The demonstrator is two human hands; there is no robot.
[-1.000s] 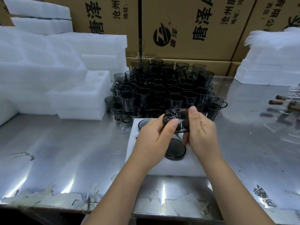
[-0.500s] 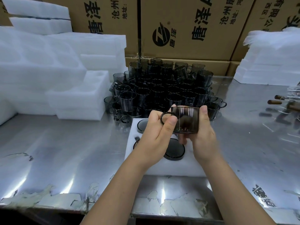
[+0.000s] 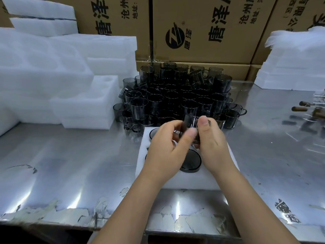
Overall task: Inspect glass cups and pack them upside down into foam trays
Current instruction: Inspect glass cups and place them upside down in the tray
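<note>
A smoky grey glass cup (image 3: 190,123) is held between both hands above a white foam tray (image 3: 190,180). My left hand (image 3: 165,148) curls round its left side, blurred by motion. My right hand (image 3: 213,143) grips its right side with the thumb up along the glass. In the tray, one cup (image 3: 190,162) sits upside down near the middle and another (image 3: 153,133) at the far left corner; the hands hide the other pockets. A pile of several grey cups (image 3: 177,99) stands behind the tray.
Stacks of white foam trays (image 3: 52,80) fill the left side of the steel table (image 3: 70,164), and more foam (image 3: 295,62) lies at the back right. Cardboard boxes (image 3: 202,29) line the back. Brown-handled tools (image 3: 302,108) lie at the right edge.
The cup has been turned in the hands and lowered slightly. Its handle, which showed on the left half a second ago, is now hidden.
</note>
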